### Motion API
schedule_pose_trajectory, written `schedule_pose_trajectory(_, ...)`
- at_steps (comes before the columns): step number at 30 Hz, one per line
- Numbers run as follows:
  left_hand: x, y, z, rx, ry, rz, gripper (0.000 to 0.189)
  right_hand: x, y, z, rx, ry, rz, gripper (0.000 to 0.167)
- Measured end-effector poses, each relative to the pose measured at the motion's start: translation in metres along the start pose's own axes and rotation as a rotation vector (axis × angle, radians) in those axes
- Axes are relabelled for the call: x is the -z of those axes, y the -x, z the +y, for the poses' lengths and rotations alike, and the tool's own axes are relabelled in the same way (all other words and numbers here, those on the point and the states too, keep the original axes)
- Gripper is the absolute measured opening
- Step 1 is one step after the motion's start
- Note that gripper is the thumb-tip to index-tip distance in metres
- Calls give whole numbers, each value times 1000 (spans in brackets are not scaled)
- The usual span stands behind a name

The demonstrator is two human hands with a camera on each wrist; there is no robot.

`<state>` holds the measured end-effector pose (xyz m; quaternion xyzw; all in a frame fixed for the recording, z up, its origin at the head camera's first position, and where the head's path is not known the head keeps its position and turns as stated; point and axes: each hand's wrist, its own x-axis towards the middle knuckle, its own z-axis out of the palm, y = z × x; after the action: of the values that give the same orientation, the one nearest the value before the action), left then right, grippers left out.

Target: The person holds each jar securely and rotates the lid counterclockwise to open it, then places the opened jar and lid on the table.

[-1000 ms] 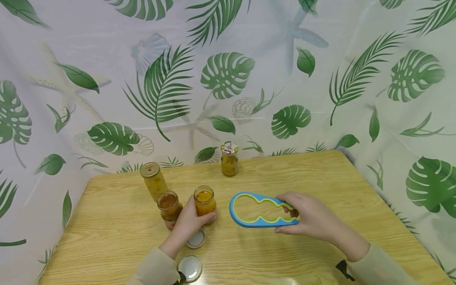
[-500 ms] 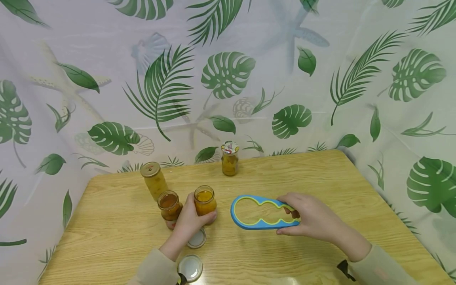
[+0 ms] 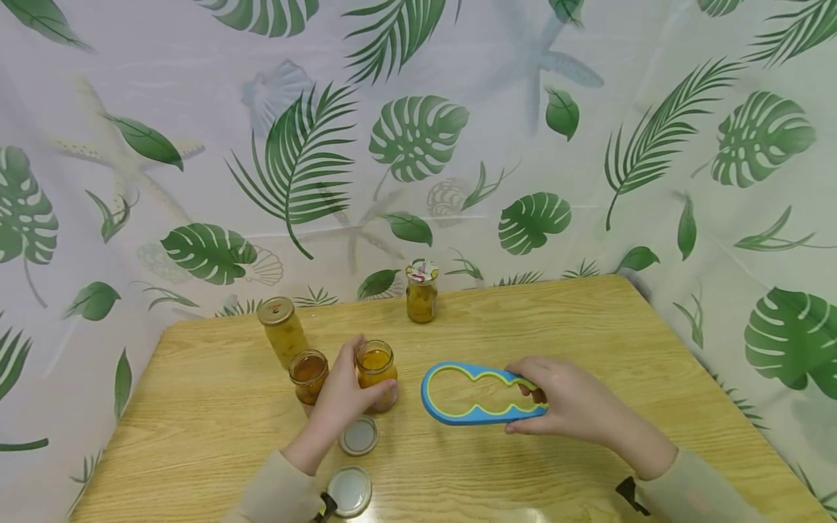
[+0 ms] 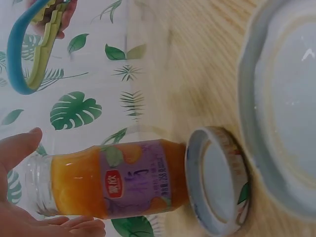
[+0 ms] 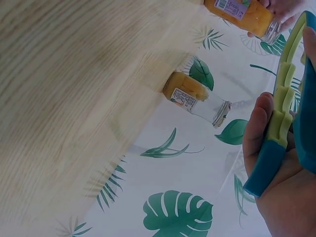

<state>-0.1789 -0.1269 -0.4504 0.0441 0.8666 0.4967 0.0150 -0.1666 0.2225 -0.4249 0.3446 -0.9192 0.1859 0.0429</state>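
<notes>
A lidless glass jar (image 3: 378, 376) of orange fruit stands upright on the table, its purple label showing in the left wrist view. Around its left side is my left hand (image 3: 343, 396), fingers fairly straight and thumb across the front; in the left wrist view the thumb (image 4: 19, 148) stands off the glass. My right hand (image 3: 569, 403) grips a blue and yellow-green multi-ring jar opener (image 3: 467, 419) by its narrow end, holding it above the table to the jar's right. Directly left of the left hand is a second lidless jar (image 3: 309, 378) with darker contents, partly hidden.
Two metal lids lie inside up near the left forearm: one lid (image 3: 358, 436) by the jar, another lid (image 3: 349, 492) closer. A tall lidded jar (image 3: 286, 340) stands back left. A smaller lidded jar (image 3: 421, 299) is at the table's back edge, before the leaf-print cloth (image 3: 458, 43).
My left hand has loosened around the jar and risen slightly, its fingers straighter. The jar stays in place. My right hand with the opener has barely moved, dipping slightly.
</notes>
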Motion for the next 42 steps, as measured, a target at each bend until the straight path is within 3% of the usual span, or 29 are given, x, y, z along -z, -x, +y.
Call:
schedule_pose_trajectory(9,12,5,19,-59,-72,30,102,2,2,-1,-21,-8,-5,62)
schedule_pose_trajectory(18,36,5,38,-70,-87,14,102,2,3,-2,-28,-2,-21,64)
schedule_pose_trajectory(22,53,3,45,-88,-115,52,101,2,3,-2,-32,-14,-29,63)
schedule_pose_trajectory(27,76,0,50,-116,-140,163,100,3,3,-3,-35,-24,-31,64)
schedule_pose_trajectory(31,89,-4,45,-152,-123,275,98,4,4,-3,-56,-17,-25,65)
schedule_pose_trajectory(36,99,-14,28,-168,-87,385,97,5,4,-1,-62,-11,-34,69)
schedule_pose_trajectory(42,113,-27,5,-83,-72,417,105,5,5,1,-57,-35,-35,66)
